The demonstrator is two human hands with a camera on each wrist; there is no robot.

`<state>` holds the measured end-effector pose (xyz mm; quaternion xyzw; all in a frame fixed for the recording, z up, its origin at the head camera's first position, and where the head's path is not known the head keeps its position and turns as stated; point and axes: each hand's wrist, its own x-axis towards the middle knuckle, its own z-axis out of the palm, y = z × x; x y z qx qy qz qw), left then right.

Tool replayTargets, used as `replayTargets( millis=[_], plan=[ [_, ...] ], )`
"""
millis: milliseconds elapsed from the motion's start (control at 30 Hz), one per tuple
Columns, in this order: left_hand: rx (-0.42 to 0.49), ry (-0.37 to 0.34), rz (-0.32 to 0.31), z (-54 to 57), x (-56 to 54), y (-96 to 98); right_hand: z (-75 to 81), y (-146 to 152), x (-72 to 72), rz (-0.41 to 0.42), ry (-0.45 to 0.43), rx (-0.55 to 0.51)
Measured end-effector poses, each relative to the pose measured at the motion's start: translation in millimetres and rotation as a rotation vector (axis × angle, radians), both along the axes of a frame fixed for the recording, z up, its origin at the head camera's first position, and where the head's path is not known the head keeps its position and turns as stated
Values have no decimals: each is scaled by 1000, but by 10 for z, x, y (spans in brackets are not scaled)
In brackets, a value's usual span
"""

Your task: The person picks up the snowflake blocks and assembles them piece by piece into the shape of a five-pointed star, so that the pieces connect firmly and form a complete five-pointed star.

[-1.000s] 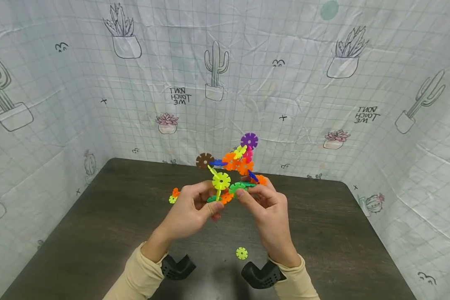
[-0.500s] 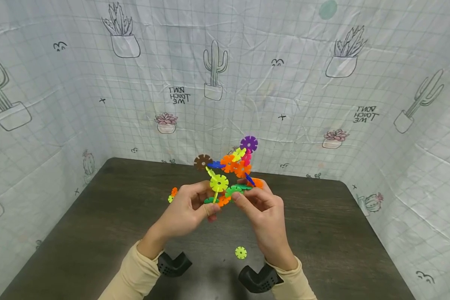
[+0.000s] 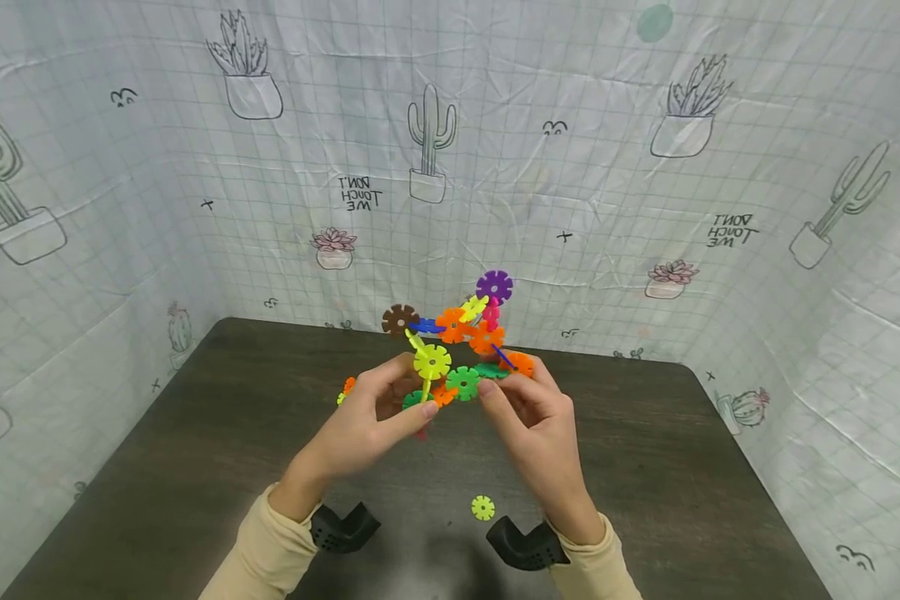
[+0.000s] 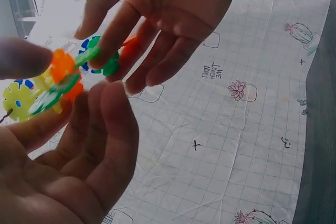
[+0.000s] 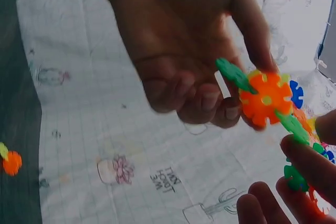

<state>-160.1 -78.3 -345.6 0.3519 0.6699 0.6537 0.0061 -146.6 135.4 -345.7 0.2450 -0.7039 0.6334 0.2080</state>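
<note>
Plastic notched discs are slotted together into a loop held up over the table, with orange, blue, yellow-green and green pieces. At its far side stand a purple disc and a brown disc. My left hand grips the loop's near left, thumb in front by a yellow-green disc. In the right wrist view an orange disc shows between green ones at the left hand's fingers. My right hand pinches the green discs at the near right, its thumb beside another green disc.
A loose yellow-green disc lies on the dark table between the wrists. Behind the left hand sits an orange disc joined to a yellow-green one. Patterned cloth stands around the table's back and sides.
The loop has shifted slightly left with my left hand. My right thumb has slid off the near green disc to its right edge, so that disc now shows whole and faces up more.
</note>
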Motion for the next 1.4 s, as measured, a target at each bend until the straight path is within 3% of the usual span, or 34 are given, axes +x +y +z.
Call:
replayTargets(
  millis=[233,433,567,767,1000,1167,1400],
  plan=[
    [68,33,1,-5,-43,-18,-24,-13,-8,-41,68,42],
    [103,-43,-30,-1,-43,-26,-33,-51,-21,-26,90,28],
    [89,-58,-34,12,-32,-40,-23,-44,-19,-30,62,33],
    [21,-99,36,12,-14,-64,-34,-8,-27,6,15,67],
    [-22,-208,137,5,2,-33,-52,-35,-33,81,66,124],
    [5,-257,148,14,-1,-43,-57,-50,-38,58,105,176],
    [42,-298,102,13,-5,-69,-60,-66,-36,70,111,221]
  ],
)
